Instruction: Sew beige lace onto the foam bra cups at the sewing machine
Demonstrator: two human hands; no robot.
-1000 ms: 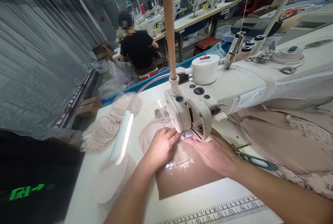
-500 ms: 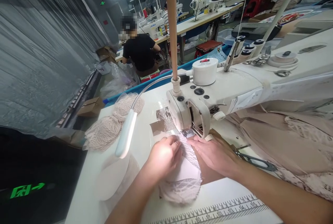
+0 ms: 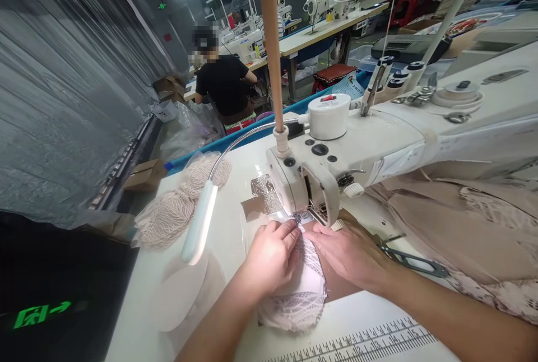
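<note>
A pale pink lace piece (image 3: 296, 309), oval in outline with a smooth whitish layer on it, lies under the head of a white sewing machine (image 3: 288, 182). My left hand (image 3: 272, 253) rests on its left side, fingers bent and pressed down on the lace close to the presser foot. Beside the opposite edge, my right hand (image 3: 351, 253) has its fingers together, with thumb and fingertips at the lace near the needle area. The needle itself is hidden. Brown material (image 3: 340, 283) shows below my right palm.
Lace pieces (image 3: 168, 213) are stacked at the left, near a lamp (image 3: 199, 224) on a bendable neck. Thread snips (image 3: 414, 261) lie right of my hand. A printed ruler (image 3: 357, 345) runs along the front. Beige fabric (image 3: 445, 227) lies at right. A person (image 3: 225, 84) sits further back.
My left hand has slid forward and slightly right along the lace, its fingers now nearer the presser foot. My right hand stays almost in place. The view has shifted slightly.
</note>
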